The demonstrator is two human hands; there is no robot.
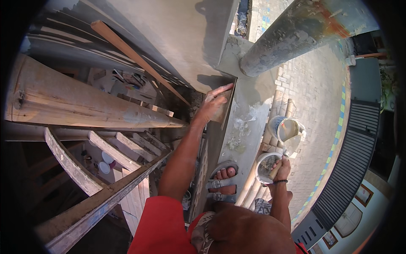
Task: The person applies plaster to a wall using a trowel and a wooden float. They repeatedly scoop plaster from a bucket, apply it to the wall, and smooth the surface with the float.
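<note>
My left hand (213, 103) grips a flat brown board (220, 114) along the left edge of a grey cement ledge (243, 110), its fingers reaching over the board near the wall corner. My right hand (282, 168) is closed round the wooden handle of a trowel (290, 149), whose blade points away from me over the buckets. Beneath that hand stands a white bucket (259, 168) with grey contents. Just beyond is another bucket (276, 126), white and blue, with a wire handle. Wet-looking grey smears lie on the ledge.
My sandalled foot (224, 173) rests on the ledge. A round grey column (292, 38) rises at the far end, next to a plastered wall (169, 29). Left are a drop, a timber frame (101, 190) and a slanting plank (135, 59). Bamboo poles (249, 192) lie right, above paving (317, 122).
</note>
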